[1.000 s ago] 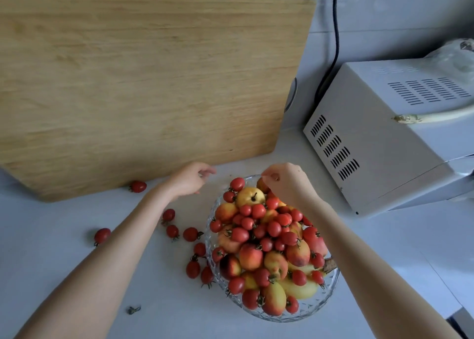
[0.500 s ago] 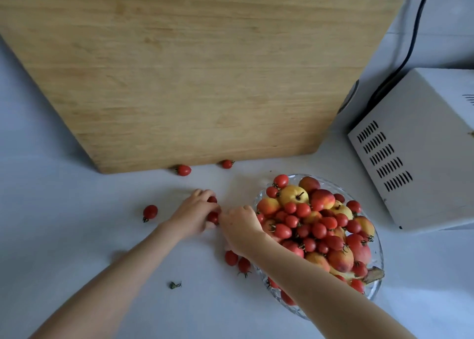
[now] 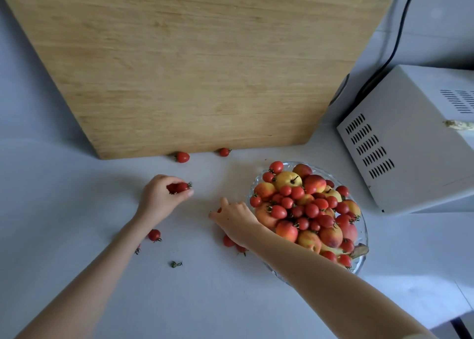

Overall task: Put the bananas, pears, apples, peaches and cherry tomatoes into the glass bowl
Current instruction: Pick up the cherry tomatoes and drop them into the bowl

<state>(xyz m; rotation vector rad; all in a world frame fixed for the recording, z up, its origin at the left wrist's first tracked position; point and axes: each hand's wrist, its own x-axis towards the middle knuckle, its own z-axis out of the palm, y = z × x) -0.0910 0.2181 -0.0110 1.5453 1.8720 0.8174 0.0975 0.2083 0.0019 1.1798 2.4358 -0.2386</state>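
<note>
Left hand (image 3: 164, 197), frame centre-left, is pinched on cherry tomatoes (image 3: 178, 187); right hand (image 3: 234, 219) is closed on another. Glass bowl (image 3: 360, 260), centre-right, is heaped w/ fruit; approx. six loose tomatoes (image 3: 181, 157) are left.

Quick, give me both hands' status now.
Left hand: closed on cherry tomatoes.
Right hand: closing on a tomato; grip cannot be told.

We see the glass bowl (image 3: 361, 226) right of loose cherry tomatoes (image 3: 154, 235) on the surface (image 3: 64, 185), the cutting board (image 3: 195, 64) behind, the microwave (image 3: 410, 143) far right.
</note>
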